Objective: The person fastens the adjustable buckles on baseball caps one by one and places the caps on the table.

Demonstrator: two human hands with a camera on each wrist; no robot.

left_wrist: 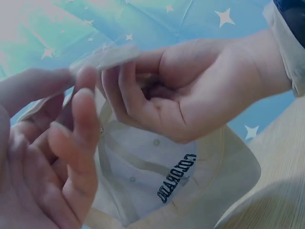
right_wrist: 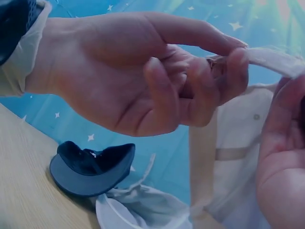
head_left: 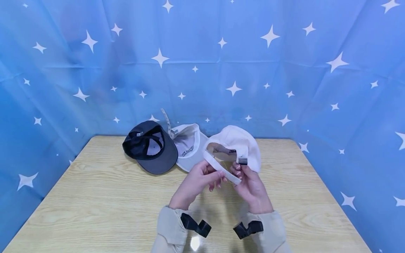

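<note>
Left hand (head_left: 197, 181) pinches the strap (head_left: 222, 168) of white cap (head_left: 242, 138), right hand (head_left: 252, 188) grips beside buckle (head_left: 242, 161), well inside the worktop (head_left: 300, 211) edges.

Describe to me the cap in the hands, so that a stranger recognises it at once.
Find the wooden table before the blue starry curtain. In the head view, the white cap is right of the dark cap and the pale grey cap. Only this one is held, its strap pinched by the left hand.
</note>
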